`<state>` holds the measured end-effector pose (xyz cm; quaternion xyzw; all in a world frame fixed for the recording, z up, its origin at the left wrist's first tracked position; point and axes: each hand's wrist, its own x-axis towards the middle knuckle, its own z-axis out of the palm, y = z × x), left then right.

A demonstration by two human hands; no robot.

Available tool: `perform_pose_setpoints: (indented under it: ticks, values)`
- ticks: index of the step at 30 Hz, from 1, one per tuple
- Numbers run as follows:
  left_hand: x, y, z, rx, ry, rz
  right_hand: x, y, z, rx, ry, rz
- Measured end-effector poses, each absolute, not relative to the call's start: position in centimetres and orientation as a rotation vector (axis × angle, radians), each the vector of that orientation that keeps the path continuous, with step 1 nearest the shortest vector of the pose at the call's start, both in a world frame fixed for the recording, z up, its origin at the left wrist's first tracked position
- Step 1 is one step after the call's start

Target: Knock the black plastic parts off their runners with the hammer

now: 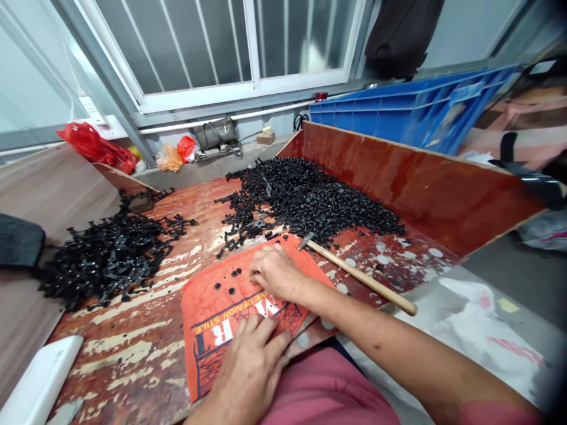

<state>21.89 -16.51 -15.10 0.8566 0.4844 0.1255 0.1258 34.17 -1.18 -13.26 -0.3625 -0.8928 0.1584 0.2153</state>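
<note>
A barred window (230,41) fills the upper middle of the frame, letting in pale daylight. Grey wall panels (31,71) stand at upper left. A blue crate (411,112) leans at upper right, beneath a dark cloth (401,32). Grey floor (527,277) shows at right.

Bare forearms, pink-red garment (328,389)

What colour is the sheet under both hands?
Orange sheet with black and yellow print; head view.

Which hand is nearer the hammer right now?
Right. The right hand rests on the orange sheet just beside the hammer head; the left hand lies flat lower on the sheet, farther off.
</note>
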Motion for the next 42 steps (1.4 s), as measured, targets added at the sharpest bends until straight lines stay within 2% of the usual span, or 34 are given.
perform_pose_setpoints:
  ticks: [4, 7, 10, 14, 18, 22, 25, 29, 32, 37, 42]
  values:
    - [19.7, -15.7, -14.3, 2.464, 1.332, 0.557, 33.7, -0.6, -14.1, -1.008, -2.456, 0.371]
    - [16.6, -12.5, -13.4, 2.359, 1.73, 0.668, 35.3, -0.4, -14.6, -1.043, -2.428, 0.327]
    - [14.3, -8.2, -12.7, 2.252, 2.111, 0.484, 36.1, -0.2, -15.0, -1.063, -2.469, 0.298]
    - [13.8, -4.5, -12.6, 2.293, 2.084, 0.197, 35.3, -0.4, -15.0, -1.071, -2.5, 0.29]
    - [13.1, -3.7, -12.9, 2.321, 2.187, 0.158, 33.9, -2.0, -14.5, -0.994, -2.538, 0.347]
    - [11.6, -4.3, -12.5, 2.333, 2.214, 0.2, 33.9, -3.1, -14.5, -0.974, -2.539, 0.366]
    - [11.7, -6.6, -12.6, 2.402, 2.157, 0.427, 36.1, -1.0, -14.2, -1.069, -2.457, 0.325]
    - [14.3, -11.7, -14.8, 2.41, 1.718, 0.592, 39.7, 4.0, -13.9, -1.276, -2.348, 0.216]
    - [16.2, -14.6, -16.9, 2.346, 1.565, 0.59, 40.3, 6.7, -14.7, -1.214, -2.424, 0.247]
    - [17.1, -16.0, -17.6, 2.243, 1.597, 0.667, 39.5, 8.0, -16.2, -1.091, -2.476, 0.322]
    - [17.3, -16.3, -17.2, 2.169, 1.619, 0.765, 40.2, 6.5, -14.6, -1.17, -2.236, 0.279]
